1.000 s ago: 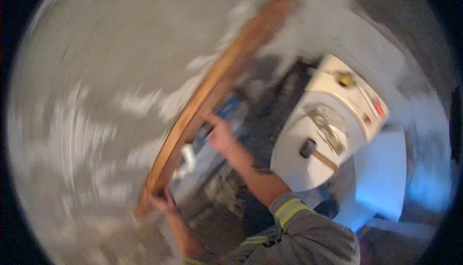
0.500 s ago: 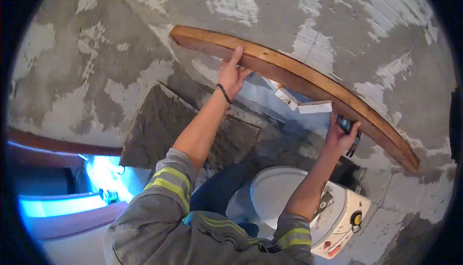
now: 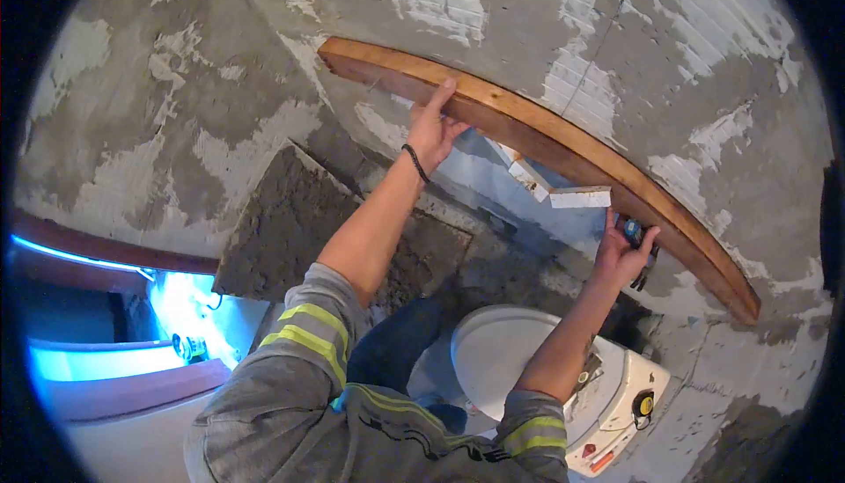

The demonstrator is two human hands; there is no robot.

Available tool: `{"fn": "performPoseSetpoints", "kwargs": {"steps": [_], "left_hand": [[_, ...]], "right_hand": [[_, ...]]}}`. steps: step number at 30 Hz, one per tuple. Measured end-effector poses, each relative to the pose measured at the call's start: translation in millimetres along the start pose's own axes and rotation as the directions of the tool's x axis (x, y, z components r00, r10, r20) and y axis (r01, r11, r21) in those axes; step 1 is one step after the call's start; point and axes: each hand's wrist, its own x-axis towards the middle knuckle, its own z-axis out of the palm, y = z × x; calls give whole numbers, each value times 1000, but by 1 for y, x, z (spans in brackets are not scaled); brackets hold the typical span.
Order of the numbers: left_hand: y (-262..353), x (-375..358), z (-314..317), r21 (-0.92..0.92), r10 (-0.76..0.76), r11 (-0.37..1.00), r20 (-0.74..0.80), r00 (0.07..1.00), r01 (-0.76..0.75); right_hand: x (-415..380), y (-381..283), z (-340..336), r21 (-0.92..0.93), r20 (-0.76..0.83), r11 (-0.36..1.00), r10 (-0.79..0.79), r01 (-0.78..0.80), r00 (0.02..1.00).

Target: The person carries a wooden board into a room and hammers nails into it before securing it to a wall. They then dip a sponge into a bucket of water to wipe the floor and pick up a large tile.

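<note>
A long wooden board (image 3: 528, 135), bowed by the lens, lies against the plastered wall, tilting down to the right. My left hand (image 3: 431, 137) is closed on its lower edge left of the middle, thumb on the front face and fingers underneath. Farther right, my right hand (image 3: 619, 252) is under the board with thumb and fingers around a blue-and-black hand tool (image 3: 633, 231), its dark tips poking out below. The fingertips of that hand reach the board's underside. White blocks (image 3: 579, 197) with brown-stained edges show below the board, between my hands.
A cement-smeared slab (image 3: 290, 228) leans at the left. Below my right arm stands a white rounded vessel (image 3: 493, 355) beside a white case (image 3: 629, 404) with a yellow-and-black knob. A bright blue-white light (image 3: 189, 307) glows at lower left. Rough plaster (image 3: 202, 87) covers the wall.
The view has turned slightly clockwise, and the board's left end appears a little higher and farther right. Both hands keep their places on the board and the tool.
</note>
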Motion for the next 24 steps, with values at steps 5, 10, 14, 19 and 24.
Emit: {"fn": "performPoseSetpoints", "kwargs": {"steps": [5, 10, 14, 19, 24], "left_hand": [[-2, 4, -5, -24, -6, 1000, 33, 999, 7], [-3, -1, 1, 27, -16, 1000, 3, 1000, 16], [-5, 5, -4, 38, -14, 999, 23, 1000, 13], [-4, 3, 2, 26, 10, 1000, 12, 1000, -11], [-7, 7, -5, 16, -18, 1000, 36, 999, 17]], "right_hand": [[12, -3, -17, -15, 41, 1000, 2, -1, 999], [14, -4, -19, -31, 15, 999, 6, -5, 1000], [11, -3, -16, -39, 87, 999, 12, -9, 996], [8, -2, -12, -50, 87, 999, 3, 1, 996], [11, -4, -14, -62, 56, 998, 17, -13, 998]]}}
